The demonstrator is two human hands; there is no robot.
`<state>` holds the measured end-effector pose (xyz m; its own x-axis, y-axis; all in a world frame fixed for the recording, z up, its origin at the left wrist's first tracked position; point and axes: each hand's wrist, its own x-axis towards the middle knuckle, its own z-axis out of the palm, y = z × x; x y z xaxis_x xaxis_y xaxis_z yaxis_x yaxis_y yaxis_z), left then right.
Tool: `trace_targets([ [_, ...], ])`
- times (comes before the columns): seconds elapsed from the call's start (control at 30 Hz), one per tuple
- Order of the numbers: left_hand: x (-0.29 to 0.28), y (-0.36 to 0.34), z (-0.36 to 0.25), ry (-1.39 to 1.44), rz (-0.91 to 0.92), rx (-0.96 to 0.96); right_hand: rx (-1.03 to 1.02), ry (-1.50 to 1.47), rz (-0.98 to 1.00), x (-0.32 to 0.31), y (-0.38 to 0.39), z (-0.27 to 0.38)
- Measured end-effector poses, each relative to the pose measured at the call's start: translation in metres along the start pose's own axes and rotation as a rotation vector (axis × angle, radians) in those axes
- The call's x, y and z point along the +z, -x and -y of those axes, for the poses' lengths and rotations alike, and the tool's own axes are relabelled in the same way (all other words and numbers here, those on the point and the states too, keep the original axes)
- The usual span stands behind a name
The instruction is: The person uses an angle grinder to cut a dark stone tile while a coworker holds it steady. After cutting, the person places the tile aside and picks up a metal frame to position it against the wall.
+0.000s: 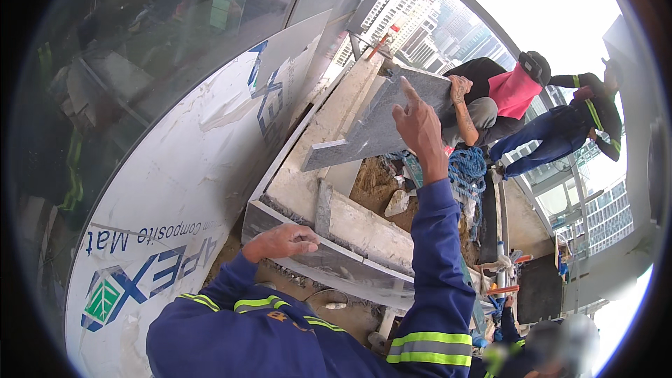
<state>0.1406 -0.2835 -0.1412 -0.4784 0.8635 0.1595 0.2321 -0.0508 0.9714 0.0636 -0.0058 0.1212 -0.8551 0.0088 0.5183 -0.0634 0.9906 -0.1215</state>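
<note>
My right hand [421,129] is raised with its index finger stretched out and the other fingers bent; it holds nothing. Behind it, a dark grey stone slab [371,120] with a notched lower corner leans over the concrete wall [308,141]. A co-worker in a pink head covering [513,91] grips the slab's far edge with one hand [460,89]. My left hand [283,242] hovers by the corner of the stone-faced ledge [336,266], its fingers curled and nothing visible in them. Whether it touches the ledge I cannot tell. A narrow stone strip [323,207] lies across the ledge.
A large white composite panel [175,189] leans against the glass on the left. Sand [374,185] and blue rope [467,171] lie inside the walled bed. Another person [560,126] stands at the far right, and a helmeted one [553,346] is at the lower right.
</note>
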Motion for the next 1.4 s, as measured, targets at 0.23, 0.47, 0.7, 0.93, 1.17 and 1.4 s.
trace_targets([
  [0.23, -0.044, 0.053, 0.039, 0.154, -0.828, -0.213, 0.149, -0.152, 0.038, 0.052, 0.041, 0.012],
  [0.47, -0.08, 0.037, 0.082, -0.076, -1.125, -0.228, 0.511, -0.164, 0.036, 0.126, 0.188, -0.097],
  [0.7, -0.082, 0.028, 0.073, -0.106, -1.238, -0.171, 0.604, -0.157, 0.125, 0.138, 0.276, -0.102],
  [0.93, -0.075, 0.034, 0.08, -0.021, -1.283, -0.182, 0.69, -0.189, 0.133, 0.161, 0.319, -0.109],
  [1.17, -0.057, 0.027, 0.06, -0.053, -1.329, -0.178, 0.685, -0.183, 0.188, 0.171, 0.31, -0.098],
  [1.4, -0.037, -0.012, 0.036, -0.091, -1.292, -0.087, 0.598, -0.276, 0.027, 0.186, 0.322, -0.106],
])
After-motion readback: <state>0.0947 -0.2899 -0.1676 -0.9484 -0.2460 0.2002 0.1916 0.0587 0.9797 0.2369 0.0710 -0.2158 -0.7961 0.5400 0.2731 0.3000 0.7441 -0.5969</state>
